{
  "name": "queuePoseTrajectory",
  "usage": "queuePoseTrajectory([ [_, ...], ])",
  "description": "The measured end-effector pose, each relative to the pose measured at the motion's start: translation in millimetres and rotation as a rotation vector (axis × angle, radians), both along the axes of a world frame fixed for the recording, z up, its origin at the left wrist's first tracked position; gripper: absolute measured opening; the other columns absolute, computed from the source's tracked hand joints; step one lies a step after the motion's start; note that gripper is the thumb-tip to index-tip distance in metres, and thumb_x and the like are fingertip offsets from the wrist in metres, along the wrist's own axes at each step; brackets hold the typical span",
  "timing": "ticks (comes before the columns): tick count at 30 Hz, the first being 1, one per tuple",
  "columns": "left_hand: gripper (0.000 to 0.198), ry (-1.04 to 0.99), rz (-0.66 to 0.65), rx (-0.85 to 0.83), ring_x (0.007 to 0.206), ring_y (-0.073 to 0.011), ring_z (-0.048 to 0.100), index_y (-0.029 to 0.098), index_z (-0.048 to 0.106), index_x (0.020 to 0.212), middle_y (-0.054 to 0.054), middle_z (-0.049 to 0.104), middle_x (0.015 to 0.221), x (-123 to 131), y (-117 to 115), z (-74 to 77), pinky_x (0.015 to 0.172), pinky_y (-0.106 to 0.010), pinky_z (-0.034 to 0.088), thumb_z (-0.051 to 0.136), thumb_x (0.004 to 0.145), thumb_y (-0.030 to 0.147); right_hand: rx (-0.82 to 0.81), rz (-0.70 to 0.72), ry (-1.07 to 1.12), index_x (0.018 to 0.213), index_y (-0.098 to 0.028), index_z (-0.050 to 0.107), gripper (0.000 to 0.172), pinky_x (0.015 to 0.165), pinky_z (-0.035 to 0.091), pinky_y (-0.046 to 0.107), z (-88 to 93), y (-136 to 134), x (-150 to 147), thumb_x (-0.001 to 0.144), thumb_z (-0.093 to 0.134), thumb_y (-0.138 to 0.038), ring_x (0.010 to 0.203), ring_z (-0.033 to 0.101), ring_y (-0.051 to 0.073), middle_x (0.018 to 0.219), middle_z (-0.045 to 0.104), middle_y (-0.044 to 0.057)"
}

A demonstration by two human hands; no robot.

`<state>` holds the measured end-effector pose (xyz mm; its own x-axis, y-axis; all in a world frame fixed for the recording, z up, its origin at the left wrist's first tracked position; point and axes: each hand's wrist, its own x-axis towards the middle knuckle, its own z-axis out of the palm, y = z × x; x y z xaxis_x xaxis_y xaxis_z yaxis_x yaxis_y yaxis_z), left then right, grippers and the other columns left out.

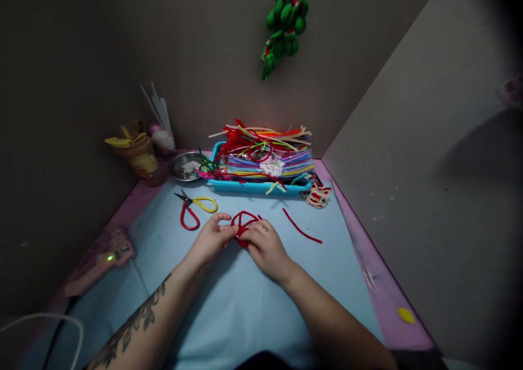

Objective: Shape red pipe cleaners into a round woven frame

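Between my two hands is a red pipe-cleaner shape (244, 215), bent into a rounded frame with crossing strands. My left hand (216, 232) pinches its left side between thumb and fingertips. On the other side, the fingers of my right hand (265, 246) are curled round its right and lower part, hiding some of it. A loose red pipe cleaner (301, 227) lies on the blue cloth to the right of my right hand. Scissors (192, 205) with one red and one yellow handle rest with blades apart, beyond my left hand.
A blue tray (261, 187) heaped with colourful pipe cleaners stands at the back, beside a metal bowl (186, 168). At its right front corner lies a red-and-white craft piece (317, 195). A pink glue gun (104, 261) with a lit green light is at left. Green ornaments (285, 26) hang above.
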<state>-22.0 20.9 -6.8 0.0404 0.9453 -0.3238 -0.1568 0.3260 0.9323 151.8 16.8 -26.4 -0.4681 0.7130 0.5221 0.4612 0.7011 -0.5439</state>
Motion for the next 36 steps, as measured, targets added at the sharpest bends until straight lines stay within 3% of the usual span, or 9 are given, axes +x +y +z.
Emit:
queuePoseTrajectory([
  [3,0.055,-0.039,-0.031,-0.043,0.038,-0.0057,0.036,0.018,0.047,0.098,0.011,0.049,0.046,-0.3,-0.1,2.2,0.042,-0.018,0.021,0.08,0.058,0.036,0.073,-0.046,0.03,0.09,-0.024,0.068,0.024,0.084,0.047,0.038,-2.0,-0.1,-0.6,0.085,0.051,-0.008,0.086,0.055,0.021,0.084,0.066,0.004],
  [6,0.061,-0.126,-0.051,-0.098,0.039,-0.0047,0.037,0.016,0.049,0.102,0.01,0.051,0.05,-1.2,0.4,4.0,0.041,-0.018,0.019,0.083,0.056,0.035,0.19,-0.154,0.089,0.089,-0.027,0.071,0.026,0.086,0.049,0.04,-2.0,-2.6,1.0,0.084,0.054,-0.008,0.094,0.054,0.023,0.094,0.065,0.006],
  [10,0.061,-0.226,0.013,-0.162,0.039,-0.0028,0.035,0.017,0.049,0.105,0.009,0.053,0.055,-0.5,0.8,2.6,0.041,-0.016,0.019,0.084,0.057,0.031,0.362,-0.314,0.118,0.095,-0.031,0.074,0.03,0.082,0.051,0.042,-0.9,-7.0,2.7,0.083,0.058,-0.008,0.09,0.056,0.023,0.091,0.063,0.006],
  [15,0.057,-0.299,0.101,-0.193,0.039,-0.0025,0.037,0.017,0.05,0.105,0.01,0.05,0.053,5.3,-1.1,1.3,0.04,-0.014,0.023,0.084,0.06,0.025,0.402,-0.184,0.146,0.117,-0.026,0.067,0.04,0.071,0.055,0.036,1.5,-8.2,-0.7,0.085,0.056,-0.004,0.082,0.06,0.021,0.088,0.07,0.008],
  [22,0.05,-0.314,0.107,-0.187,0.042,-0.004,0.046,0.015,0.052,0.111,0.006,0.057,0.058,5.5,-3.4,6.3,0.04,-0.013,0.03,0.077,0.068,0.02,0.461,-0.229,0.077,0.119,-0.024,0.065,0.043,0.075,0.056,0.038,0.0,-9.3,-1.6,0.083,0.055,-0.002,0.084,0.062,0.022,0.099,0.074,0.008],
  [25,0.057,-0.275,0.094,-0.149,0.042,-0.0053,0.047,0.013,0.052,0.116,0.005,0.058,0.055,4.2,-3.3,7.4,0.039,-0.014,0.031,0.079,0.066,0.021,0.49,-0.259,0.026,0.114,-0.024,0.067,0.039,0.072,0.054,0.037,-1.4,-8.9,-2.8,0.083,0.054,-0.003,0.081,0.061,0.021,0.1,0.075,0.006],
  [30,0.077,-0.237,0.12,-0.061,0.038,-0.0032,0.042,0.01,0.048,0.123,0.008,0.056,0.052,4.3,-3.1,6.1,0.04,-0.013,0.029,0.085,0.058,0.03,0.386,-0.226,-0.063,0.098,-0.02,0.07,0.028,0.07,0.052,0.037,0.2,-7.7,-8.3,0.084,0.052,-0.004,0.079,0.058,0.021,0.093,0.075,0.005],
  [36,0.088,-0.19,0.153,-0.006,0.039,-0.0026,0.043,0.007,0.045,0.129,0.007,0.059,0.056,4.5,-2.3,4.5,0.042,-0.014,0.028,0.086,0.056,0.036,0.336,-0.187,-0.025,0.095,-0.018,0.069,0.025,0.076,0.054,0.038,1.6,-9.0,-9.6,0.085,0.051,-0.005,0.086,0.059,0.023,0.095,0.073,0.008],
])
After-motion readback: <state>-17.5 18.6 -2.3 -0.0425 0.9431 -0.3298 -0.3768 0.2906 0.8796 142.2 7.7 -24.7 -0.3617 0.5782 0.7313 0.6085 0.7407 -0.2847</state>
